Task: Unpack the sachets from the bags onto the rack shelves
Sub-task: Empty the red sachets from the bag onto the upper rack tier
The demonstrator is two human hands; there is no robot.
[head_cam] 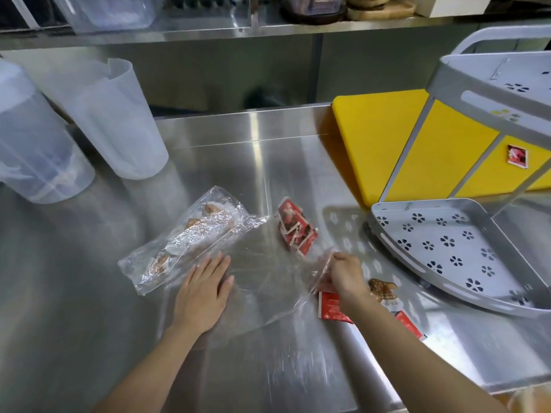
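Note:
A clear plastic bag lies flat on the steel counter, with a few red sachets near its far end. My left hand presses flat on the bag's near left part. My right hand pinches the bag's right edge. Under and beside that hand lie a red sachet, a brown-printed sachet and another red sachet. A second clear bag holding brown sachets lies to the left. The grey corner rack stands at the right; its lower shelf is bare.
A yellow cutting board lies behind the rack, with one red sachet on it. Two translucent plastic jugs stand at the back left. A steel shelf runs along the back with containers on it.

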